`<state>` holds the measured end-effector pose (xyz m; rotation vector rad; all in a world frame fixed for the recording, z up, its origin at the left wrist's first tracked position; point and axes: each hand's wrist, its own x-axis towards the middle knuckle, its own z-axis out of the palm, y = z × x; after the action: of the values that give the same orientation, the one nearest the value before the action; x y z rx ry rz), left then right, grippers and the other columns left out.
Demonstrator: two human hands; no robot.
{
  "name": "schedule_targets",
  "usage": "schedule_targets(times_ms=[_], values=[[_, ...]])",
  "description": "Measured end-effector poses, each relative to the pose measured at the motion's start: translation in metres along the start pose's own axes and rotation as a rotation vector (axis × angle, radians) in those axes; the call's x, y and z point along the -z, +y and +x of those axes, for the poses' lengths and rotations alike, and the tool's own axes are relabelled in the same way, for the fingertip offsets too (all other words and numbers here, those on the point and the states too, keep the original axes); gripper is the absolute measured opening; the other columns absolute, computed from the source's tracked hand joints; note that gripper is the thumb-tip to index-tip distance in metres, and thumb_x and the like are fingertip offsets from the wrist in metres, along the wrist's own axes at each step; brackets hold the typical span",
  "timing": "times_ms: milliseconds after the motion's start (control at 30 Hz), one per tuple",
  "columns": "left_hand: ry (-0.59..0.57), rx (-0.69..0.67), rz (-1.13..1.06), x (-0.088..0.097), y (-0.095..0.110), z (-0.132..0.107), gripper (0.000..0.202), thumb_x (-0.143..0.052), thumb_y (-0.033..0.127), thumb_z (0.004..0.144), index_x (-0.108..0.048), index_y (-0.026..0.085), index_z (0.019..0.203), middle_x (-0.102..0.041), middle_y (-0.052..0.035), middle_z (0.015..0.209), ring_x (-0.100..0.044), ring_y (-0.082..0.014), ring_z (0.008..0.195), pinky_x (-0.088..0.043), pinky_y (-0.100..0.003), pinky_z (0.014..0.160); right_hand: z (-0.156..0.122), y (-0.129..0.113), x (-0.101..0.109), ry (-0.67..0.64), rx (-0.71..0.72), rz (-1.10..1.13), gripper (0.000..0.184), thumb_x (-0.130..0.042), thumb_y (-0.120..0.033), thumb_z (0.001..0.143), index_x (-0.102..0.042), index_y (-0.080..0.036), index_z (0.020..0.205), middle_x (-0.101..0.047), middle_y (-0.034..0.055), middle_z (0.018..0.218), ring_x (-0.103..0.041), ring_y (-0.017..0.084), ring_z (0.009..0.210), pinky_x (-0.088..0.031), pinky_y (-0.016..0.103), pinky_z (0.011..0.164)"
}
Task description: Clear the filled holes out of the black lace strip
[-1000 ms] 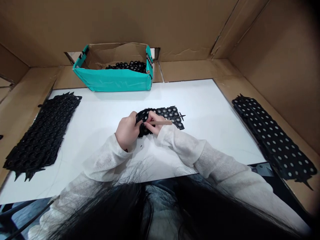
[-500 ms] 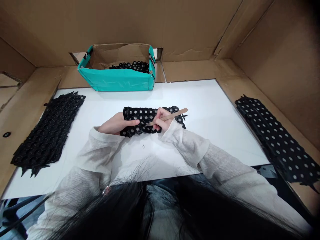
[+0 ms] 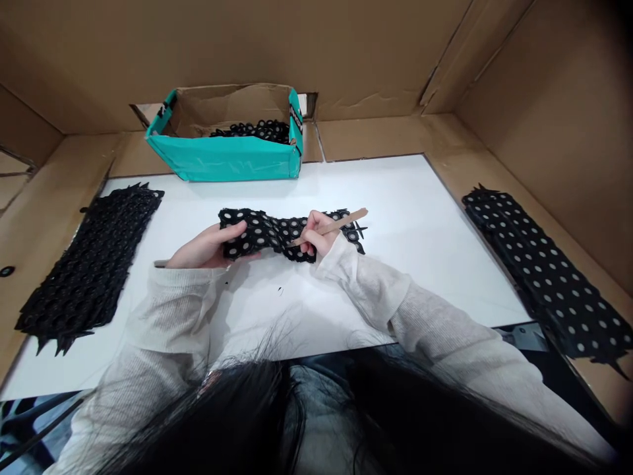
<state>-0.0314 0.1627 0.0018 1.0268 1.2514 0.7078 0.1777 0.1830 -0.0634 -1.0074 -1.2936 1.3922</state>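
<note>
Your left hand (image 3: pixel 205 245) pinches the left end of one black perforated sheet (image 3: pixel 267 232), thumb on top and fingers curled under, lifting that end off the white mat (image 3: pixel 420 251) at the middle of the table. Your right hand (image 3: pixel 316 236) is closed around one wooden stick (image 3: pixel 330 226) and presses on the sheet's middle. Two stacks flank you: one black stack (image 3: pixel 84 264) on the left and one white-dotted stack (image 3: pixel 539 270) on the right. One teal box (image 3: pixel 225 158) sits at the far edge holding black rings; the black-and-white label on its right end is too small to read.
</note>
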Motion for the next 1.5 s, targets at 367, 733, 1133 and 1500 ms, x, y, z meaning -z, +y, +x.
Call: schedule_targets(times_ms=[367,733,1133,1500], values=[[0.240,-0.106,0.302,-0.013,-0.019,0.003,0.017,-0.055,0.026,0.069,-0.059,0.015,0.082,-0.066,-0.0069,0.080,-0.061,-0.0221,0.079,-0.050,-0.033,0.065,-0.005,0.003,0.000,-0.065,0.075,0.021,0.020,-0.052,-0.018,0.065,-0.033,-0.021,0.064,-0.050,-0.0094,0.044,-0.051,0.007,0.037,-0.034,0.015,0.034],[0.026,-0.029,0.638,-0.021,-0.019,0.003,0.020,-0.060,0.037,0.069,-0.059,0.017,0.066,-0.065,-0.0053,0.062,-0.059,-0.0184,0.050,-0.046,-0.029,0.044,-0.010,-0.002,0.000,-0.195,0.064,-0.101,0.019,-0.050,-0.012,0.062,-0.034,-0.022,0.063,-0.051,-0.0081,0.045,-0.053,0.009,0.040,-0.036,0.017,0.034],[0.003,-0.122,0.554,-0.019,-0.021,0.003,0.013,-0.059,0.028,0.070,-0.053,0.017,0.066,-0.059,-0.0010,0.056,-0.049,-0.0127,0.048,-0.038,-0.025,0.044,-0.012,-0.004,-0.003,-0.185,0.129,-0.220,0.020,-0.048,-0.010,0.059,-0.031,-0.021,0.058,-0.047,-0.0076,0.048,-0.049,0.008,0.041,-0.031,0.018,0.037],[0.032,-0.177,0.430,-0.034,-0.010,-0.005,0.018,-0.063,0.029,0.070,-0.050,0.017,0.065,-0.055,0.0008,0.056,-0.048,-0.0108,0.047,-0.040,-0.024,0.045,-0.021,-0.006,-0.014,-0.173,0.113,-0.487,0.017,-0.054,-0.025,0.074,-0.040,-0.020,0.067,-0.058,-0.0026,0.061,-0.054,0.011,0.056,-0.038,0.022,0.052]])
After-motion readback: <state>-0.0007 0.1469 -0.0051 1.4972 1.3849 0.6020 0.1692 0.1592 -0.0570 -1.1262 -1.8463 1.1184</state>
